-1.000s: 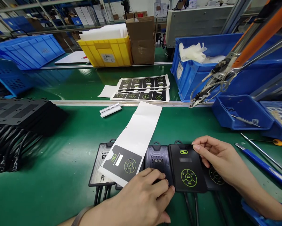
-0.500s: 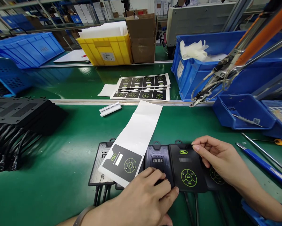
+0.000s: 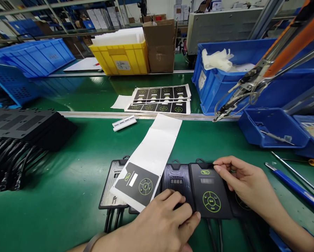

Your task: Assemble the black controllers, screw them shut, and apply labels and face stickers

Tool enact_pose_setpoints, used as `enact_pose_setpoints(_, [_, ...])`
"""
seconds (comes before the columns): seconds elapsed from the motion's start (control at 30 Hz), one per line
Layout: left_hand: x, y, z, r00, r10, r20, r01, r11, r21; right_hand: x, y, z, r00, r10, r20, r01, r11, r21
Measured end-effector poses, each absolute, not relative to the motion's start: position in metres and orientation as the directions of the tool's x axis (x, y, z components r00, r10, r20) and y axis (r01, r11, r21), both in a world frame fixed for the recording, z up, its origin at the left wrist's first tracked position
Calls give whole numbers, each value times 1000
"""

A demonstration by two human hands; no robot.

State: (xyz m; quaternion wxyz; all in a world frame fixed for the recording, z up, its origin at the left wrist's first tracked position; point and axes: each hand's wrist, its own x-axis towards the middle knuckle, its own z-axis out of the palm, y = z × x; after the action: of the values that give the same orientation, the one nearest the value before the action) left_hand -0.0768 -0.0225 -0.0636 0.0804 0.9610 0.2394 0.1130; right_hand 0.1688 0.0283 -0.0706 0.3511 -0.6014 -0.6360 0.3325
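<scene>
A black label sticker (image 3: 211,187) with green button rings covers the face of a box-shaped controller with a digit display and cables. At its upper right corner my right hand (image 3: 241,178) pinches the edge between thumb and fingers. My left hand (image 3: 170,218) is closed at the lower left corner, fingers curled over the neighbouring bare controller (image 3: 176,173) and thumb tip at the sticker's edge. Left of it, a white backing sheet (image 3: 157,143) with one remaining black label (image 3: 138,183) lies across another controller (image 3: 109,189). A further labelled controller (image 3: 242,203) is partly hidden under my right hand.
Sheets of labels (image 3: 159,99) and a small white strip (image 3: 125,122) lie ahead. Stacked black units (image 3: 23,126) with cables stand left. A blue-handled cutter (image 3: 295,185), small blue bins (image 3: 272,127) and a hanging orange-hosed tool (image 3: 251,80) are right.
The view has shifted slightly, so everything sits a little lower in the picture. Both hands keep nearly the same places at the sticker's corners. Faint display digits now show through the sticker's window.
</scene>
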Motion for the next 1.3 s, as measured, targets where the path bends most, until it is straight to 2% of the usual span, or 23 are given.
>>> enact_pose_setpoints(0.67, [-74, -26, -72, 849, 470, 241, 443, -882, 159, 170, 27, -78, -30, 998, 49, 604, 57, -795])
enact_pose_setpoints(0.93, [-77, -25, -69, 849, 476, 228, 438, -877, 199, 174, 30, -76, -28, 995, -93, 465, -70, -882])
enact_pose_setpoints(1.07, [-80, -24, -67, 821, 512, 251, 449, -852, 267, 176, 31, -70, -59, 990, -126, 402, -92, -911])
enact_pose_setpoints(1.3, [-80, -26, -64, 812, 539, 223, 467, -830, 305, 176, 31, -66, -63, 984, -166, 354, -133, -926])
